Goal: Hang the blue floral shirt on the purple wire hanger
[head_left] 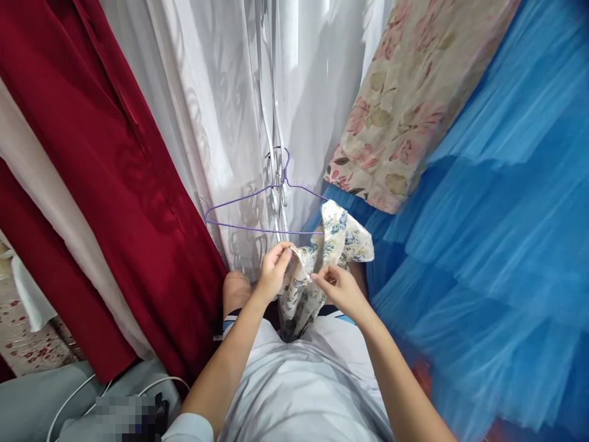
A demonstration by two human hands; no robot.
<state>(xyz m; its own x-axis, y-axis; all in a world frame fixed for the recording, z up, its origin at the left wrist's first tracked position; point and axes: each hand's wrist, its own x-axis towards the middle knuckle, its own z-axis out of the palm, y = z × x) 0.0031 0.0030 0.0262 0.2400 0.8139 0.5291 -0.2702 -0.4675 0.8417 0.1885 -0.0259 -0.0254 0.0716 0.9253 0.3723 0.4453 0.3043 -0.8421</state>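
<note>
A small white garment with a blue and yellow flower print (338,239) hangs partly over the right end of a thin purple wire hanger (257,212). My left hand (273,270) pinches the cloth's left edge, fingers closed on it. My right hand (338,288) pinches the cloth just to the right, below the hanger's bottom wire. The rest of the garment droops between my hands toward my lap. The hanger's hook rests against the sheer white curtain.
A sheer white curtain (230,104) hangs straight ahead. Dark red fabric (105,184) hangs at left, a beige floral cloth (414,92) at upper right, and blue tulle (501,233) fills the right. White cables (73,399) lie at lower left.
</note>
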